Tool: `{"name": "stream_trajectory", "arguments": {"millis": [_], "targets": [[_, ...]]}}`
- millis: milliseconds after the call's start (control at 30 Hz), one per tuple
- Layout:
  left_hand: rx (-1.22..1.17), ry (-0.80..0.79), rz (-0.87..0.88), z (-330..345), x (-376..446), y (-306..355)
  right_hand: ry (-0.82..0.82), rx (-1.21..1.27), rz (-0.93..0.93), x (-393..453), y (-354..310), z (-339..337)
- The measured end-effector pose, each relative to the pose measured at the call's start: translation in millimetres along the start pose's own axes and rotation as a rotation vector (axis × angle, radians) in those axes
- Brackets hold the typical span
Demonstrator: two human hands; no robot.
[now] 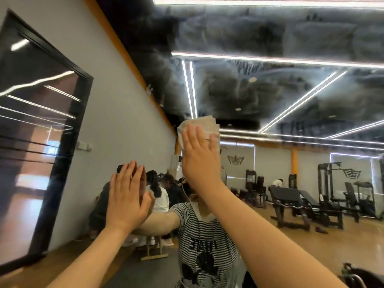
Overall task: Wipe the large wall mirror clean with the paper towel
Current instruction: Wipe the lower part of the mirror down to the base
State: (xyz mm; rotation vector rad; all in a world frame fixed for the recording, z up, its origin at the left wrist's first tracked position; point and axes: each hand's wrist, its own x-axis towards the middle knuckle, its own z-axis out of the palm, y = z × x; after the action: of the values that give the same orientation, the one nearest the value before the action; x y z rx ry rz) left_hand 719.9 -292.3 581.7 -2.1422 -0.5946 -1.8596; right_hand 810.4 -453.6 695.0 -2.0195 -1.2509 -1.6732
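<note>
The wall mirror [270, 96] bears a paper towel [199, 126] and both flat hands pressed against its glass

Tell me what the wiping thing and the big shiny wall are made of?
The paper towel looks like soft, matte white paper: it is folded, with thin layered edges fanning out above the right hand. The wall mirror looks like smooth, glossy glass: it reflects the gym, the ceiling lights and the left hand pressed flat against it.

Grey wall [124, 121], black-framed window [41, 132]
</note>
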Motion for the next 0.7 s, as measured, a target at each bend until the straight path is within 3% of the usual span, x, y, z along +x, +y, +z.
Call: {"name": "stream_trajectory", "arguments": {"millis": [133,367,600,700], "targets": [[-0.030,-0.020,-0.031,0,0,1,0.003,-0.080,-0.072,-14,49,4],[-0.023,-0.036,-0.051,-1,0,4,0.014,-0.039,0.212,-78,175,-14],[0.016,-0.034,-0.015,-2,0,2,0.150,0.096,0.383,-58,140,-6],[0.020,-0.014,-0.022,0,1,3,0.129,0.092,0.273,-29,118,-10]]}}
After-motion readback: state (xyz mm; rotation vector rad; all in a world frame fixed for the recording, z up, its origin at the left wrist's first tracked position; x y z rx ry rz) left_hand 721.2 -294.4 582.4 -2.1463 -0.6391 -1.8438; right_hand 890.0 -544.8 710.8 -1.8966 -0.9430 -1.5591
